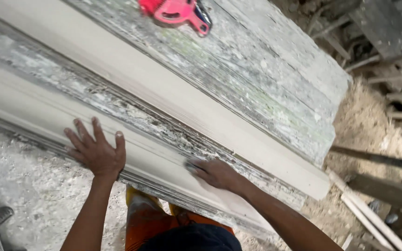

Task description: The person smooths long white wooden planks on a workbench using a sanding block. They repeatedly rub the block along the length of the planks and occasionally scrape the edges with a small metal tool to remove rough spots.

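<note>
1. While the left hand [96,151] lies flat with fingers spread on the pale moulded plank [173,139], the right hand [212,173] presses a small grey pad [194,165] against the same face, fingers curled over it; what the pad is made of cannot be told.
2. Plank sits tilted along the near edge of a weathered, flaking workbench [257,79], its far end jutting past the corner; a hard stroke toward that end could slide or tip it, judging by the overhang.
3. Flaking strip just beside the rubbing hand looks rough; knuckles could scrape it if a stroke wanders.
4. Red clamp [177,11] rests well apart up the bench, not gripping the plank; only the spread hand steadies it.
5. Sawdust floor [364,125] and loose slats [373,223] lie near the feet; a slip is likely if footing shifts.
</note>
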